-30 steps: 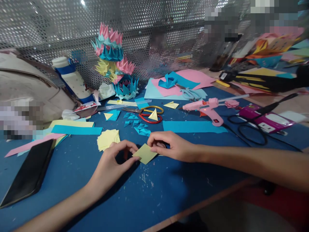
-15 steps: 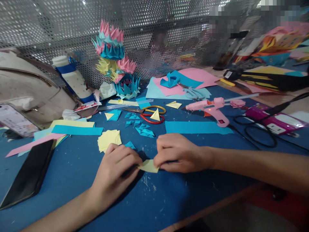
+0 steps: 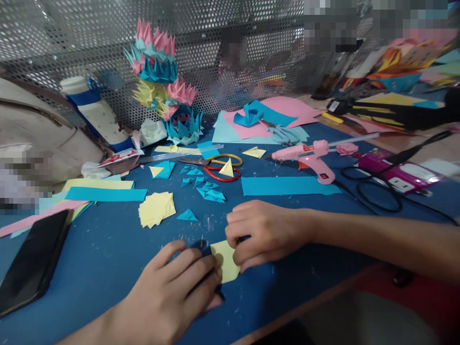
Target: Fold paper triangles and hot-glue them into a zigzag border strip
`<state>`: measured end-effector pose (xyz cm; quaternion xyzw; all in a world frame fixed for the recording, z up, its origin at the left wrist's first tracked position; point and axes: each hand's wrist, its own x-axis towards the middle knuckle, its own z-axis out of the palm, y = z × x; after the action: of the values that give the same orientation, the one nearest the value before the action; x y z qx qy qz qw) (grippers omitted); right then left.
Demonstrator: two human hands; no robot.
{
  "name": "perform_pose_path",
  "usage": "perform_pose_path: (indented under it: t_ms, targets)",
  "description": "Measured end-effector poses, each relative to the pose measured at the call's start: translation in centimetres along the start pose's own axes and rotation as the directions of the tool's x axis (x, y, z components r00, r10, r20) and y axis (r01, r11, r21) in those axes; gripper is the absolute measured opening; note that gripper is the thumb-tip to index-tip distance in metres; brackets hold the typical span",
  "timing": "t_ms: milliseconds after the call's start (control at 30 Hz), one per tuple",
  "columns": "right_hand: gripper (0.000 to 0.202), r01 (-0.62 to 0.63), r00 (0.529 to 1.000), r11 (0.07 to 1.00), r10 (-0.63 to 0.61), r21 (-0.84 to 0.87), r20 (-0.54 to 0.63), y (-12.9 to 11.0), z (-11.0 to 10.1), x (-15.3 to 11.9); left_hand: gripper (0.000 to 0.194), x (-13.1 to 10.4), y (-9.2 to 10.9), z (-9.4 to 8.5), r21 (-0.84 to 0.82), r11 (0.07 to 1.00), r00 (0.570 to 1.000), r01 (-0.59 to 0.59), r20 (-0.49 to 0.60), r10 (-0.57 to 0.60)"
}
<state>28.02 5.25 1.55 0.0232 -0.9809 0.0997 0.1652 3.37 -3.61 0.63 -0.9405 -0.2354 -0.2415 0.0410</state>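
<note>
Head view: your left hand (image 3: 172, 292) and right hand (image 3: 260, 232) pin a yellow paper square (image 3: 225, 261) flat on the tabletop (image 3: 108, 249), each grip pressed narrow on it mid-fold, the crease likely needing firm pressing next.

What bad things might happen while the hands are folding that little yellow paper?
The left hand and right hand press the yellow paper near the table edge; a slip might crease it crooked or push it off. The pink glue gun lies close behind the right arm, and its black cord loops beside it, so a snagged arm may drag the gun. The small blue folded triangles lie loose and could scatter if brushed.
</note>
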Motion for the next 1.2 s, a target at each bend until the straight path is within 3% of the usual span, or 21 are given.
perform_pose_path:
  t_ms: [133,300,433,567,700,1200]
  targets:
    - [0.018,-0.170,0.985,0.946,0.171,0.275,0.022,0.1,0.6,0.3,0.037,-0.9,-0.5,-0.1,-0.042,0.999,0.999,-0.032,0.032,0.033]
    - [0.024,-0.418,0.903,0.799,0.417,0.433,0.103,-0.2,1.4,0.9,0.041,-1.0,-0.6,-0.5,-0.056,0.998,0.998,-0.036,0.045,0.039]
    - [0.028,-0.484,0.874,0.823,0.474,0.297,0.109,-0.8,1.8,1.5,0.039,-1.0,-0.5,-1.0,-0.054,0.997,0.998,-0.046,0.046,0.049]
    - [0.029,-0.466,0.881,0.884,0.460,0.041,0.107,-1.3,2.1,2.3,0.036,-1.3,-0.4,-1.0,-0.057,0.996,0.997,-0.061,0.052,0.064]
    - [0.026,-0.447,0.880,0.887,0.460,-0.118,0.121,-1.6,2.3,2.9,0.036,-1.5,-0.4,-0.8,-0.064,0.997,0.998,-0.048,0.031,0.050]
    - [0.022,-0.455,0.874,0.870,0.477,-0.192,0.093,-1.7,2.9,3.0,0.035,-0.9,-0.5,-1.3,-0.070,0.997,0.999,-0.012,-0.034,0.010]
